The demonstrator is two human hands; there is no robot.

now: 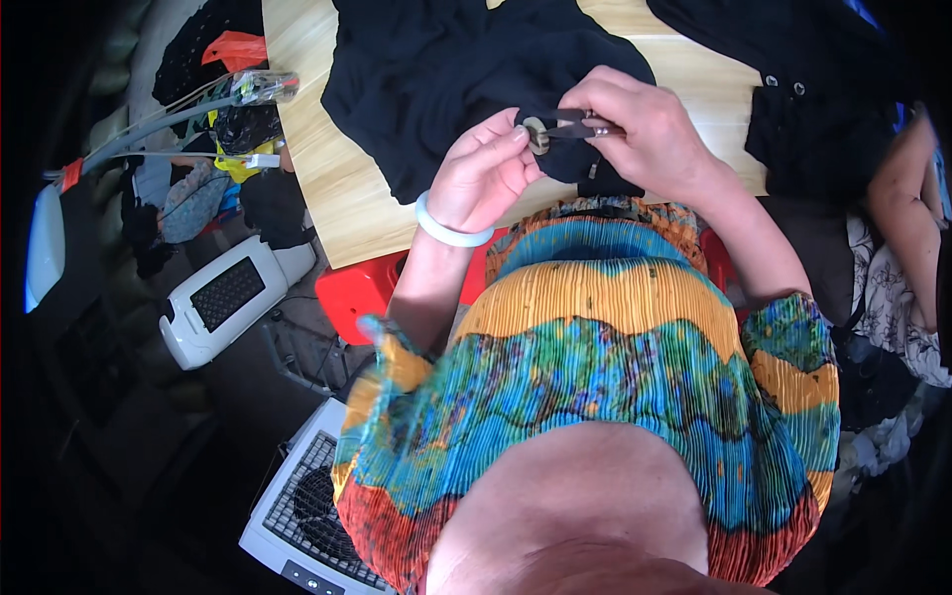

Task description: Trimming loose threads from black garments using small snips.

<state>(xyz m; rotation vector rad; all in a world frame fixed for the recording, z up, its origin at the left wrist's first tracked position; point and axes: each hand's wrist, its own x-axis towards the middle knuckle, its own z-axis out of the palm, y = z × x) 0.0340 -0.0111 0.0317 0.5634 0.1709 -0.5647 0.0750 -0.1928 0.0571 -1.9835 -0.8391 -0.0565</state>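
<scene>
My left hand (486, 169), with a pale bracelet at its wrist, pinches a round brownish-grey button (537, 136) between thumb and fingers. Black cloth shows just behind the button. In my right hand (650, 129) is a pair of small dark thread snips (587, 130), its blades pointing left at the button. Blade tips and button meet or nearly so; whether a thread lies between them is too small to tell. Beneath both hands a black garment (426, 94) spreads over the light wooden table (362, 226).
Another black garment with buttons (823, 89) covers the table's right side, near another person's arm (904, 174). Left stand a bendable lamp arm (159, 121) and heaped cloths. Below are a red stool (357, 297), a white appliance (233, 297) and a grilled fan unit (317, 506).
</scene>
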